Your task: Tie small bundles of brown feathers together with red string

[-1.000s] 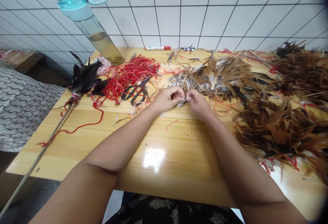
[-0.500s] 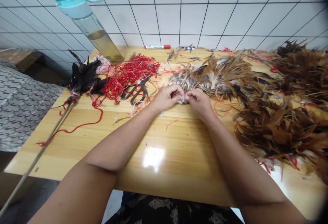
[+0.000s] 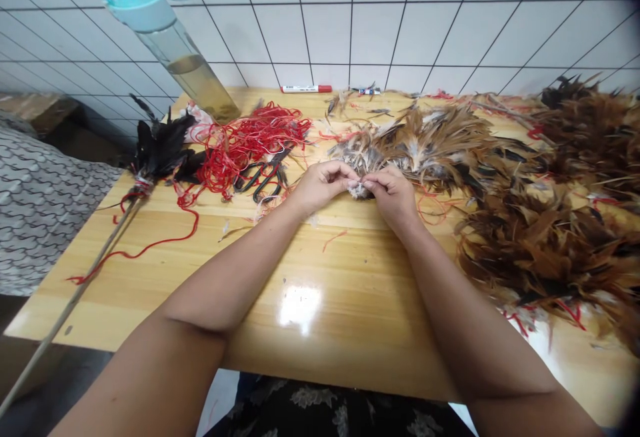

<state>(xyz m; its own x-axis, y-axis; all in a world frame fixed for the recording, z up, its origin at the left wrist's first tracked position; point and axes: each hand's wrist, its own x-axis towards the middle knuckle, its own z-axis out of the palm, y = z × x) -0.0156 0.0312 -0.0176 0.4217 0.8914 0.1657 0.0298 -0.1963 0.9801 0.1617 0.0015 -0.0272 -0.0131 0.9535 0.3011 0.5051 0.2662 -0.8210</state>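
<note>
My left hand (image 3: 324,187) and my right hand (image 3: 397,198) meet near the middle of the table, thumbs and fingertips pinched close together. Between them is the pale, fluffy end of some feathers (image 3: 357,190), which both hands grip. Whether a thread is also in the fingers is too small to tell. Just behind the hands lies a heap of brown and grey feathers (image 3: 440,140). To the left of my left hand are black-handled scissors (image 3: 265,180), partly under a tangle of red string (image 3: 255,140).
A water bottle (image 3: 193,70) stands at the back left. Black feathers (image 3: 163,147) are bound to a long stick (image 3: 75,303) crossing the table's left edge. A red-capped marker (image 3: 305,89) lies by the tiled wall. More brown feathers (image 3: 550,250) cover the right side.
Both hands stay at the same spot, with the fingers shifted slightly. More of the pale feather ends shows between them now. The view has moved a little.
</note>
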